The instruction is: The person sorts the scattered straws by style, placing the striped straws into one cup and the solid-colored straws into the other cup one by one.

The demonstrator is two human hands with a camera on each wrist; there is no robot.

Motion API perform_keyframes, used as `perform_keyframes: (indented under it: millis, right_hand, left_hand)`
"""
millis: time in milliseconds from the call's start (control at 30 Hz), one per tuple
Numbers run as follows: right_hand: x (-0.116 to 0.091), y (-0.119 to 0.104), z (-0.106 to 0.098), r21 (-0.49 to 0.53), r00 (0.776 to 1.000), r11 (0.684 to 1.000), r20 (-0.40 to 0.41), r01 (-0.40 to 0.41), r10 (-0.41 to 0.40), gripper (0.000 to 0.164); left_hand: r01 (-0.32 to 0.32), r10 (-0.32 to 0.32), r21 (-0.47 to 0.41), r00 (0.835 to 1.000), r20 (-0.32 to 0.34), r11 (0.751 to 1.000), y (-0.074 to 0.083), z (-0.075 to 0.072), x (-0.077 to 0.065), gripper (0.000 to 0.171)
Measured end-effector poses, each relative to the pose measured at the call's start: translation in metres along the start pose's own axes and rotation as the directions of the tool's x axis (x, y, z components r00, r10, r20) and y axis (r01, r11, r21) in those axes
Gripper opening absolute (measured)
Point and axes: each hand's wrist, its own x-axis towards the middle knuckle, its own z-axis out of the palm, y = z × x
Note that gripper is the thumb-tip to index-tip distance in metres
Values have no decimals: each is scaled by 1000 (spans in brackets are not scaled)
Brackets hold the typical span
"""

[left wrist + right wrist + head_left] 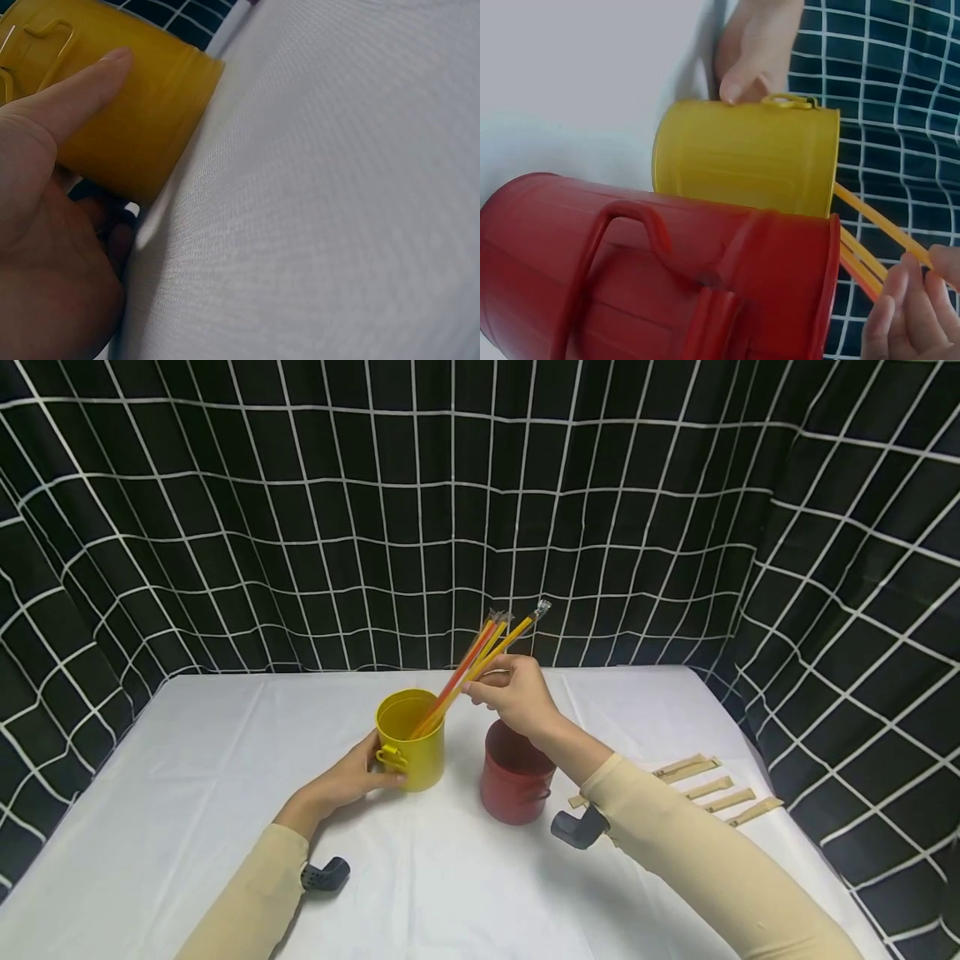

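Note:
My left hand point(345, 781) grips the yellow metal pail point(423, 767) low on its side, near its wire handle. In the left wrist view the thumb point(90, 86) lies across the pail's wall. The pail stands upright on the white cloth. Several long yellow and orange straws point(459, 675), with crumpled clear wrapper ends at the top, lean out over its right rim. My right hand point(517, 689) pinches a yellow straw point(885, 225) between thumb and fingers, its lower end inside the pail. Below this hand stands a red pail point(513, 793), its mouth partly covered by the forearm.
Several slim tan paper packets point(708, 787) lie on the white cloth point(247, 743) at right, some partly behind the right sleeve point(697, 835). A black curtain with a white grid point(390, 518) rises behind the table. Each wrist carries a dark camera mount point(326, 874).

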Motion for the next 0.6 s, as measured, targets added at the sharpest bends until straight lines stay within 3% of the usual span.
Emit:
perform_keyframes:
  millis: [600]
  right_hand:
    - [6, 5, 11, -58, 994, 994, 53, -90, 93, 24]
  left_hand:
    - [8, -8, -26, 1000, 9, 1000, 1, 0, 0, 96]
